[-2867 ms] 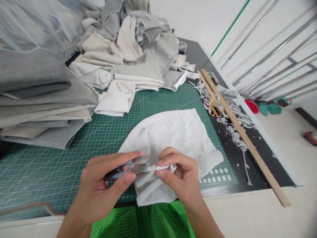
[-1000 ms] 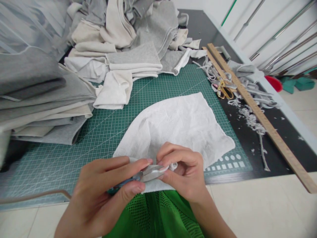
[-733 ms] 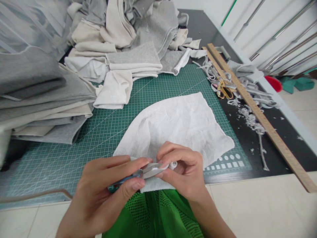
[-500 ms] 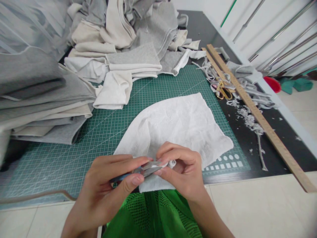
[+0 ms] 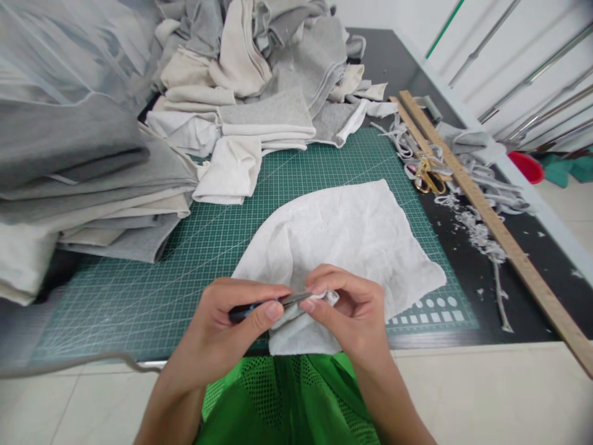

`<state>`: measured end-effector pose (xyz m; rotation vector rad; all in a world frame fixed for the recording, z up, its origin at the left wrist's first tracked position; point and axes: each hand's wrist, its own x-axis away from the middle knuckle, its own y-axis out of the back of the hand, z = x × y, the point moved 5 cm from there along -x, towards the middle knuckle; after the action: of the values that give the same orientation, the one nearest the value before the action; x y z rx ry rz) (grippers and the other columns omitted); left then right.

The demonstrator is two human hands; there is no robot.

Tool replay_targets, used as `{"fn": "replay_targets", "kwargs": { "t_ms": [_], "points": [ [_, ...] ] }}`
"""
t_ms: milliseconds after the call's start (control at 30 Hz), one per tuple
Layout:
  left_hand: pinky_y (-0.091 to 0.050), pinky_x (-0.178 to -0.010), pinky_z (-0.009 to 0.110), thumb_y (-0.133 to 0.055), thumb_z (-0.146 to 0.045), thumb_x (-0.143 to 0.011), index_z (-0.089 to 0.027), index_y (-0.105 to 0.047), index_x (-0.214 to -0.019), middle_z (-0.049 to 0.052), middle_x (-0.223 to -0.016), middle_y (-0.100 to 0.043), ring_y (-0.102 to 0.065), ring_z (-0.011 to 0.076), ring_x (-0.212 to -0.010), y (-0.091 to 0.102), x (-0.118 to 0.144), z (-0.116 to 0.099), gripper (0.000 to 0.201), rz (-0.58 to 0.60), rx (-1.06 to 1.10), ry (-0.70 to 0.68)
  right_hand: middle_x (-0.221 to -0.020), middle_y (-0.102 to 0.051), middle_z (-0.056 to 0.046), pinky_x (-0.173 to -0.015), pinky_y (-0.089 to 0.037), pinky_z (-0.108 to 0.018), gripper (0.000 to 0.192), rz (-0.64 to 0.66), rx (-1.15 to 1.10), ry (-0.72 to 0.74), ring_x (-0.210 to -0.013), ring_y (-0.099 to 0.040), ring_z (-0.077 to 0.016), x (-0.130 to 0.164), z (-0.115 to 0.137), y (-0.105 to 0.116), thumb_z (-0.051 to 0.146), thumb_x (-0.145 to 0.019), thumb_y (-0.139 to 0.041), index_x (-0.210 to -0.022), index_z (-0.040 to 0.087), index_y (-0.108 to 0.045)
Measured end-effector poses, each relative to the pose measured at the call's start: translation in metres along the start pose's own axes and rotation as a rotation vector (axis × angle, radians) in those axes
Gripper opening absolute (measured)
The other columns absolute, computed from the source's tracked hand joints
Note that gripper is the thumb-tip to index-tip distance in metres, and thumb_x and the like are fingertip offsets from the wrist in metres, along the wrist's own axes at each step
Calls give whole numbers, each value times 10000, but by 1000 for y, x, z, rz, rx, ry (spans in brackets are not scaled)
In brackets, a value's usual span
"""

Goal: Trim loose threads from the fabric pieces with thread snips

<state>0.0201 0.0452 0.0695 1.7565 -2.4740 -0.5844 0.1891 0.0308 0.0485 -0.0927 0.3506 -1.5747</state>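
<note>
My left hand point(image 5: 241, 321) is closed around a small pair of thread snips point(image 5: 294, 298) with a dark blue handle. The blades lie close together, their tips at the fabric between my right fingertips. With thumb and fingers, my right hand point(image 5: 349, 309) pinches a bunched edge of the white fabric piece point(image 5: 347, 228). This piece has one curved side and spreads over the green cutting mat point(image 5: 217, 241), its near edge hanging towards me. Fingers hide the exact spot where blades and cloth meet.
Folded grey and cream fabric point(image 5: 106, 167) is stacked at the left, with a larger fabric heap point(image 5: 287, 68) behind. To the right lie gold-handled scissors point(image 5: 428, 177), a long wooden ruler point(image 5: 495, 228), and thread scraps point(image 5: 477, 228). A cord point(image 5: 92, 364) runs along the near left edge.
The snips' blades were apart and are now together. Both hands appear slightly further right in view, and the whole scene has shifted right with the camera.
</note>
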Motion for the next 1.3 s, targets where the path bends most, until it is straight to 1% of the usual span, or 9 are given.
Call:
{"fn": "replay_targets", "kwargs": {
  "t_ms": [400, 533, 633, 733, 833, 933, 1000, 1167, 1300],
  "points": [
    [-653, -726, 252, -697, -336, -897, -311, -801, -1032, 16, -961, -809, -782, 172, -798, 21, 13, 26, 172, -165, -193, 34, -798, -748, -19, -691, -548, -257, 49, 31, 144, -39, -743, -686, -139, 0, 2, 3, 187, -803, -788, -838, 210, -763],
    [-645, -676, 220, -709, -328, -878, -303, -793, -1052, 4, -959, -809, -784, 172, -776, 20, 11, 24, 194, -193, -269, -58, -907, -786, -39, -781, -575, -291, 205, 94, 350, -40, -834, -732, -174, 8, 15, 4, 235, -780, -826, -976, 214, -769],
    [-648, -662, 229, -724, -339, -864, -279, -791, -1054, 15, -957, -809, -784, 182, -760, 17, 11, 23, 210, -187, -311, -99, -994, -789, -60, -847, -573, -338, 223, -4, 632, 29, -926, -736, -214, 9, 30, 25, 294, -840, -776, -1051, 225, -760],
    [-651, -670, 240, -727, -375, -863, -267, -792, -1043, 21, -964, -810, -786, 193, -778, 16, 12, 24, 220, -213, -325, -90, -940, -783, -67, -811, -559, -363, 138, -177, 946, 119, -862, -722, -222, -3, 44, 62, 285, -931, -651, -982, 222, -763],
    [-651, -668, 241, -721, -380, -868, -266, -789, -1048, 19, -968, -810, -787, 196, -794, 14, 13, 23, 223, -231, -321, -105, -877, -770, -54, -738, -534, -352, 110, -94, 1147, 79, -759, -685, -200, -28, 40, 88, 261, -897, -686, -950, 208, -766],
    [-651, -680, 242, -718, -370, -871, -260, -787, -1044, 18, -974, -810, -787, 192, -799, 14, 14, 23, 216, -252, -326, -117, -898, -756, -51, -746, -520, -334, 145, 58, 1160, 21, -794, -679, -188, -46, 28, 94, 259, -839, -759, -969, 196, -775],
    [-647, -682, 236, -717, -362, -873, -260, -785, -1046, 17, -984, -809, -786, 190, -808, 14, 14, 22, 212, -262, -323, -121, -925, -746, -52, -776, -513, -335, 169, 108, 1146, 18, -851, -680, -194, -52, 21, 92, 259, -831, -774, -990, 203, -785],
    [-643, -678, 237, -702, -312, -881, -250, -775, -1059, 25, -999, -808, -787, 196, -838, 15, 15, 20, 202, -265, -285, -123, -874, -730, -50, -680, -482, -313, 102, 53, 1080, 12, -767, -652, -177, -53, 9, 94, 269, -874, -726, -839, 196, -789],
    [-634, -651, 222, -705, -301, -881, -242, -772, -1052, 28, -988, -809, -785, 185, -812, 16, 15, 19, 193, -268, -283, -135, -834, -731, -48, -690, -491, -313, 114, 47, 1123, 92, -770, -657, -186, -52, 7, 89, 216, -879, -695, -784, 196, -755]
  ]
}}
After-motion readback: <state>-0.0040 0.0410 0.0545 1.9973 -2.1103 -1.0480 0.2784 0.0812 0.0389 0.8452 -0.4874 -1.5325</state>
